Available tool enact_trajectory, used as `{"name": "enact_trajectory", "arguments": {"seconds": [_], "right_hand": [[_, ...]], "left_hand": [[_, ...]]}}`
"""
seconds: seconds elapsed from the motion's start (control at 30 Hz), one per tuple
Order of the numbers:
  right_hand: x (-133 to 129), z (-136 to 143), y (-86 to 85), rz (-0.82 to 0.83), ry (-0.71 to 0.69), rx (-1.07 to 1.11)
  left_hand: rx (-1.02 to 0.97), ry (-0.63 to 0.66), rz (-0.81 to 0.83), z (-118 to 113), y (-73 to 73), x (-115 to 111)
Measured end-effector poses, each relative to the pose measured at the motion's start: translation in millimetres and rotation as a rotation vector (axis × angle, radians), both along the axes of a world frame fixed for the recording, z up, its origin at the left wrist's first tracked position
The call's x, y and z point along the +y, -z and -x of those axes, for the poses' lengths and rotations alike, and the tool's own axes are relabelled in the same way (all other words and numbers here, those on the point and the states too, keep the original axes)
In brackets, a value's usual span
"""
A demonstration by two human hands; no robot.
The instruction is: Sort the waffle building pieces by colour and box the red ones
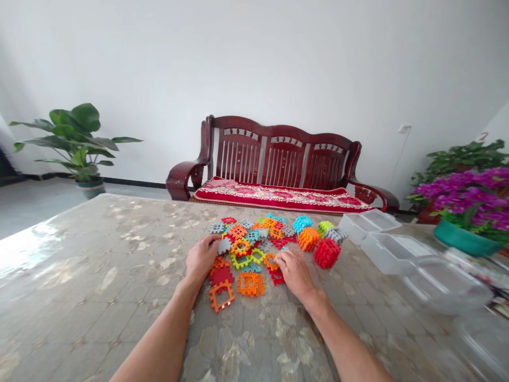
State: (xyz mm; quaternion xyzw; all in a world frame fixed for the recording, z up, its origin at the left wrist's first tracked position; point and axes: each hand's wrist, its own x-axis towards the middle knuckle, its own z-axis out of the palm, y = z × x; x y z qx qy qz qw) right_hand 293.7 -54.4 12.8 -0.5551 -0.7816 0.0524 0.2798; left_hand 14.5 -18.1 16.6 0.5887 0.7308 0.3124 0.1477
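Colourful notched plastic pieces lie in a loose pile on the patterned table. My left hand (202, 258) is at the pile's left side, its closed fingers on a grey piece (224, 245). At the right side, the fingers of my right hand (293, 269) are bent together beside an orange frame piece (271, 261); what they pinch, if anything, is hidden. Nearest me lie an orange square frame (221, 296) and a stack of orange pieces (251, 285). Stacks of orange (308, 239), red (326, 253) and blue (302, 224) pieces stand to the right of the pile.
Clear plastic containers (397, 252) stand on the table's right side, near purple flowers in a green pot (467, 237). Behind the patterned table (135, 265) is a dark red wooden bench (284, 159). A leafy potted plant (81, 140) stands at the far left.
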Motion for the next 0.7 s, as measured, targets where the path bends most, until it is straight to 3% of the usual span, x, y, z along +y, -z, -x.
{"name": "enact_trajectory", "arguments": {"seconds": [0.33,0.7], "right_hand": [[-11,19,-14.2,0.021,0.074,-0.180],[-13,20,-16.3,0.005,0.010,-0.368]], "left_hand": [[0.010,0.003,-0.003,0,0.1,0],[0.016,0.005,-0.011,2,4.1,2]]}}
